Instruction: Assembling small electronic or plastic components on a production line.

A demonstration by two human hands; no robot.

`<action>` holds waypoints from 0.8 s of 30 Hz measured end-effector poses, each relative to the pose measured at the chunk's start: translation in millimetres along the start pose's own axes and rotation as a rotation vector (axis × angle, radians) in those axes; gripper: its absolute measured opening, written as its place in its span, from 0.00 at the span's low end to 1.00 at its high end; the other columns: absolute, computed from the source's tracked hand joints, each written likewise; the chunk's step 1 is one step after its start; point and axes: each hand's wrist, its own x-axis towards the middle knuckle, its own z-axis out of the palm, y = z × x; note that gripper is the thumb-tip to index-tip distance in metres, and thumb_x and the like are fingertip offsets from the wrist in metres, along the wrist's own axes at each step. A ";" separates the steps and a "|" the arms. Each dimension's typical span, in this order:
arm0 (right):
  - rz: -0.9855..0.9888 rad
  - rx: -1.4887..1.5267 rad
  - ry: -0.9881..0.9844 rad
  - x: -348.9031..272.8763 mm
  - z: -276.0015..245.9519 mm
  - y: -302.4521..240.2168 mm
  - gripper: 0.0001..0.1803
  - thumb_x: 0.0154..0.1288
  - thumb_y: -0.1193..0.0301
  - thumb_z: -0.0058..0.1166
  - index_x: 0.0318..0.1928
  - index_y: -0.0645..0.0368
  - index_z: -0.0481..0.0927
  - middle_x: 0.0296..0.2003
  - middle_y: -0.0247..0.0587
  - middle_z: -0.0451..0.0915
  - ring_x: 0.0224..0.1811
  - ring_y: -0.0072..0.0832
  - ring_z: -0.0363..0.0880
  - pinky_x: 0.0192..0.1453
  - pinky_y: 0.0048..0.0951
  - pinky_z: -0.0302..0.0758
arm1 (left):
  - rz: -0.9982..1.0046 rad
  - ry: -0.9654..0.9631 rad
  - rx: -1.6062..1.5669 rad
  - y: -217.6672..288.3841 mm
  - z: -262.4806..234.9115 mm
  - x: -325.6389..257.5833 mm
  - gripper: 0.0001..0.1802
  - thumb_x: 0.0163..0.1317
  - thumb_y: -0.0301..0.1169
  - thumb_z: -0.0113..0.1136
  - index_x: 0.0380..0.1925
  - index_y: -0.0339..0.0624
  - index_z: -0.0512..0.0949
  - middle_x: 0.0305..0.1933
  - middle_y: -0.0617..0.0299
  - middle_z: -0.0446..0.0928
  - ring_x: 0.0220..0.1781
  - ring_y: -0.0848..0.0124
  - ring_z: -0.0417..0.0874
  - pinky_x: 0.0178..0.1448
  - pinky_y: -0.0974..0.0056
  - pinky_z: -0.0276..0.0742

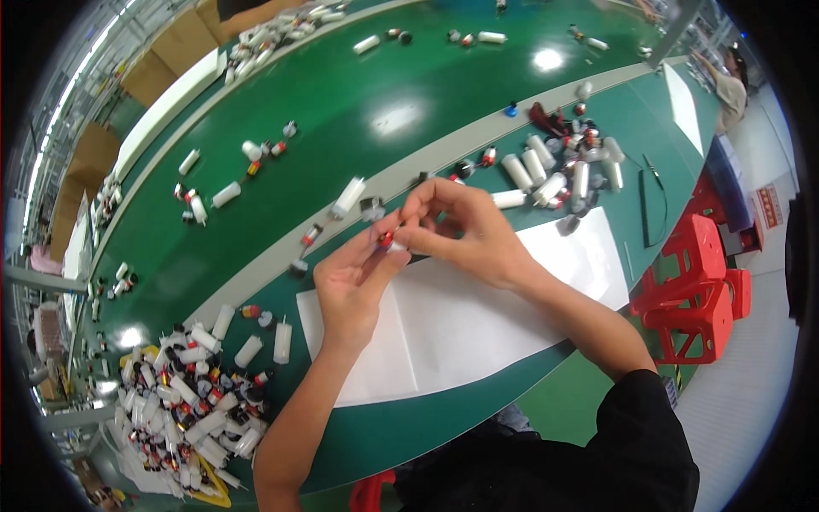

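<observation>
Above the white sheet (478, 316), my two hands meet. My left hand (350, 286) is closed with its fingertips round a small red-and-black part (386, 240), which has a pale end. My right hand (469, 230) has its thumb and curled fingers pinched at the same part, and what else may lie between them is hidden. Just beyond the fingertips are a grey-black cap-like piece (372, 207) and a white cylinder (348, 197), both slightly blurred.
A large heap of white cylinders and small red-and-black parts (192, 401) lies at the near left. Another cluster of white cylinders (546, 175) sits right of my hands, by a cable tool (646, 205). A green conveyor belt (341, 111) carries scattered parts. Red stools (695, 282) stand right.
</observation>
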 end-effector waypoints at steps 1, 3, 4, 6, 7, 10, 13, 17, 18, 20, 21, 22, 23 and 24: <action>-0.010 -0.013 0.018 1.3 -3.1 2.1 0.13 0.62 0.66 0.67 0.40 0.61 0.80 0.31 0.27 0.80 0.31 0.15 0.70 0.37 0.20 0.69 | 0.008 -0.022 -0.007 1.4 0.3 0.5 0.25 0.61 0.13 0.62 0.59 0.26 0.74 0.59 0.50 0.79 0.58 0.70 0.80 0.62 0.67 0.77; 0.035 0.116 -0.081 3.0 -10.2 7.8 0.20 0.62 0.62 0.69 0.45 0.62 0.78 0.31 0.28 0.79 0.33 0.16 0.71 0.40 0.22 0.70 | 0.002 -0.079 -0.006 4.8 0.1 0.7 0.27 0.59 0.15 0.65 0.60 0.28 0.74 0.59 0.51 0.79 0.58 0.71 0.80 0.62 0.68 0.75; 0.138 0.179 -0.189 4.1 -15.6 7.0 0.26 0.62 0.57 0.69 0.51 0.62 0.76 0.34 0.30 0.81 0.36 0.17 0.73 0.45 0.21 0.71 | -0.001 -0.099 0.014 4.7 -2.1 0.0 0.25 0.58 0.15 0.67 0.57 0.29 0.76 0.59 0.48 0.79 0.58 0.69 0.80 0.61 0.67 0.77; 0.223 0.225 -0.284 3.4 -21.5 1.0 0.28 0.63 0.57 0.69 0.53 0.62 0.75 0.35 0.31 0.82 0.37 0.17 0.75 0.47 0.21 0.72 | 0.013 -0.121 0.021 1.5 -3.2 -4.6 0.24 0.56 0.13 0.67 0.56 0.28 0.78 0.56 0.50 0.80 0.56 0.69 0.81 0.61 0.66 0.77; 0.317 0.273 -0.394 3.8 -23.3 -1.5 0.29 0.63 0.56 0.68 0.55 0.62 0.74 0.36 0.32 0.83 0.39 0.17 0.76 0.49 0.21 0.72 | 0.025 -0.128 0.027 1.9 -3.8 -4.6 0.23 0.55 0.11 0.66 0.54 0.28 0.80 0.53 0.53 0.82 0.55 0.69 0.81 0.61 0.65 0.78; 0.294 0.229 -0.428 1.5 -26.9 -6.9 0.30 0.67 0.57 0.64 0.59 0.65 0.72 0.38 0.32 0.84 0.42 0.16 0.78 0.53 0.22 0.72 | 0.021 -0.106 0.127 -0.8 -5.0 -5.5 0.25 0.52 0.10 0.67 0.53 0.31 0.81 0.54 0.54 0.80 0.56 0.68 0.79 0.59 0.65 0.79; 0.265 0.168 -0.390 -2.6 -29.1 -13.7 0.25 0.71 0.59 0.60 0.58 0.66 0.75 0.35 0.31 0.84 0.41 0.14 0.76 0.50 0.20 0.71 | -0.088 -0.101 0.118 5.3 1.7 -2.6 0.25 0.51 0.11 0.67 0.53 0.32 0.82 0.60 0.53 0.74 0.56 0.68 0.78 0.56 0.65 0.83; 0.248 0.093 -0.479 -5.0 -31.9 -17.8 0.15 0.73 0.62 0.58 0.41 0.61 0.88 0.31 0.27 0.83 0.33 0.12 0.72 0.38 0.21 0.69 | 0.023 -0.086 0.274 9.1 7.9 -5.5 0.25 0.54 0.15 0.69 0.55 0.30 0.79 0.64 0.51 0.68 0.60 0.66 0.75 0.54 0.66 0.85; 0.228 0.172 -0.462 -7.0 -29.7 -16.7 0.14 0.72 0.62 0.58 0.41 0.61 0.88 0.29 0.26 0.82 0.31 0.12 0.71 0.37 0.20 0.68 | 0.049 -0.092 0.296 8.3 8.2 -6.3 0.26 0.55 0.20 0.70 0.57 0.29 0.78 0.64 0.50 0.70 0.61 0.65 0.75 0.55 0.64 0.83; 0.253 0.208 -0.424 -7.2 -34.6 -26.7 0.11 0.69 0.65 0.63 0.41 0.62 0.86 0.31 0.26 0.82 0.32 0.12 0.70 0.37 0.18 0.67 | 0.199 -0.126 0.389 4.6 5.2 1.2 0.30 0.56 0.33 0.74 0.56 0.27 0.78 0.59 0.49 0.76 0.61 0.63 0.73 0.59 0.59 0.76; 0.261 0.204 -0.412 -7.3 -40.6 -33.5 0.11 0.69 0.65 0.63 0.41 0.62 0.86 0.31 0.26 0.82 0.32 0.12 0.70 0.37 0.18 0.67 | 0.195 -0.134 0.379 3.8 4.9 2.4 0.30 0.56 0.33 0.74 0.56 0.27 0.78 0.59 0.49 0.76 0.61 0.63 0.73 0.59 0.59 0.76; 0.220 0.220 -0.349 -7.9 -46.6 -39.1 0.10 0.67 0.67 0.64 0.42 0.62 0.85 0.34 0.27 0.82 0.33 0.12 0.71 0.38 0.18 0.68 | 0.138 -0.128 0.293 3.3 5.1 1.5 0.29 0.56 0.34 0.74 0.55 0.27 0.79 0.57 0.50 0.78 0.60 0.62 0.74 0.60 0.59 0.74; 0.179 0.234 -0.287 -9.4 -51.8 -44.7 0.10 0.65 0.69 0.66 0.43 0.62 0.85 0.37 0.28 0.83 0.35 0.13 0.72 0.40 0.18 0.69 | 0.081 -0.121 0.208 4.1 5.2 2.3 0.29 0.55 0.35 0.74 0.53 0.27 0.80 0.56 0.50 0.81 0.59 0.62 0.75 0.61 0.59 0.73; 0.131 0.314 -0.190 -11.3 -54.8 -48.9 0.11 0.64 0.65 0.67 0.40 0.58 0.86 0.31 0.22 0.79 0.36 0.12 0.68 0.38 0.19 0.68 | 0.145 -0.237 0.423 8.9 0.6 5.2 0.27 0.50 0.34 0.77 0.50 0.32 0.83 0.55 0.53 0.82 0.57 0.60 0.76 0.59 0.60 0.74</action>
